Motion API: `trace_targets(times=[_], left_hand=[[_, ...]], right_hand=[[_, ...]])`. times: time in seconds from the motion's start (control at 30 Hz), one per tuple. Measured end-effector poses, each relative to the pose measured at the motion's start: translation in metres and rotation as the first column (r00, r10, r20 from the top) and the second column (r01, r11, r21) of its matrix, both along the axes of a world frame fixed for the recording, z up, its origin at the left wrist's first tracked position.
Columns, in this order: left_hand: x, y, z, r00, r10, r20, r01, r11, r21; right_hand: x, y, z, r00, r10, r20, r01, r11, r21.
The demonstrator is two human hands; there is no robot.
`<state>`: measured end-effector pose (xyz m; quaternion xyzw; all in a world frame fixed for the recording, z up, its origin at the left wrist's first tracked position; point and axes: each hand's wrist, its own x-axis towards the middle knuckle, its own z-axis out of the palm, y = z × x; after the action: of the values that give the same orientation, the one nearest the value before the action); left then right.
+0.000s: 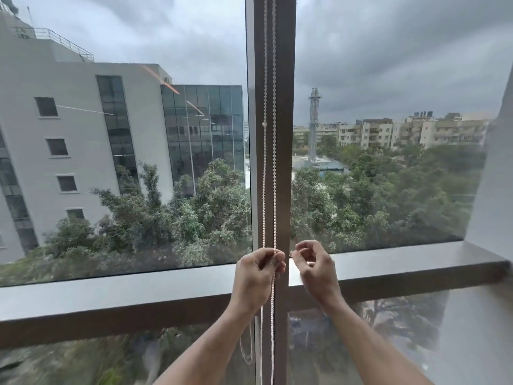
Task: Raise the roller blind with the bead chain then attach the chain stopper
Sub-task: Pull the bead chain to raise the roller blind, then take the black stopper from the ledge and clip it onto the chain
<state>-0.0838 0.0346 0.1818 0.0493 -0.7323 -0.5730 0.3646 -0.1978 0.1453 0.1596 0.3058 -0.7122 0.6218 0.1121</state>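
Both hands at dark window mullion (284, 162): my left hand (256, 270) pinching white bead chain (274, 162); my right hand (315, 269) half-curled, touching nothing visible.

Single head view: we look forward and slightly down from close range at the window mullion (274, 134), sill rail (111, 298) crossing low in frame, wide-angle bowing the edges.

The bead chain (274, 162) hangs down the brown mullion (286, 134), glass close behind. The horizontal rail (138, 301) juts out below; open air lies either side.
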Motion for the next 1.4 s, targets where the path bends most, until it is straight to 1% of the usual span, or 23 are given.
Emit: trace_targets(times=[0.13,0.3,0.53,0.63,0.7,0.77,0.9,0.97,1.07,1.2,1.27,1.4], left_hand=[[-0.011,0.004,-0.033,0.999,-0.039,0.036,0.035,0.994,0.103],[-0.023,0.01,-0.072,0.994,-0.056,0.098,0.038,0.984,0.175],[-0.032,0.017,-0.126,0.982,-0.005,0.19,-0.03,0.983,0.183],[-0.032,0.02,-0.14,0.977,0.021,0.211,-0.058,0.984,0.166],[-0.031,0.022,-0.146,0.975,0.019,0.223,-0.064,0.979,0.196],[-0.03,0.025,-0.151,0.972,0.024,0.233,-0.074,0.975,0.211],[-0.028,0.03,-0.159,0.966,0.038,0.256,-0.089,0.978,0.191],[-0.027,0.032,-0.162,0.965,0.042,0.258,-0.093,0.978,0.187],[-0.027,0.035,-0.166,0.966,0.052,0.254,-0.097,0.981,0.167],[-0.028,0.04,-0.17,0.966,0.054,0.253,-0.096,0.983,0.159],[-0.028,0.042,-0.171,0.969,0.051,0.242,-0.09,0.984,0.153],[-0.028,0.043,-0.172,0.969,0.073,0.236,-0.103,0.988,0.118]], right_hand=[[-0.015,0.011,-0.03,0.997,-0.037,0.068,0.033,0.998,0.056],[-0.039,0.019,-0.058,0.984,-0.109,0.143,0.095,0.99,0.103],[-0.077,0.015,-0.081,0.938,-0.232,0.259,0.18,0.961,0.208],[-0.095,0.008,-0.083,0.934,-0.248,0.259,0.183,0.951,0.251],[-0.109,0.002,-0.082,0.935,-0.247,0.254,0.17,0.942,0.289],[-0.122,-0.002,-0.083,0.939,-0.237,0.25,0.143,0.928,0.344],[-0.139,-0.009,-0.088,0.953,-0.205,0.225,0.08,0.883,0.463],[-0.145,-0.012,-0.09,0.947,-0.212,0.242,0.082,0.887,0.455],[-0.148,-0.012,-0.093,0.934,-0.238,0.267,0.121,0.913,0.391],[-0.132,-0.004,-0.097,0.941,-0.242,0.237,0.176,0.947,0.27],[-0.115,0.004,-0.099,0.955,-0.209,0.21,0.168,0.965,0.2],[-0.07,0.024,-0.117,0.988,-0.062,0.14,0.043,0.99,0.135]])
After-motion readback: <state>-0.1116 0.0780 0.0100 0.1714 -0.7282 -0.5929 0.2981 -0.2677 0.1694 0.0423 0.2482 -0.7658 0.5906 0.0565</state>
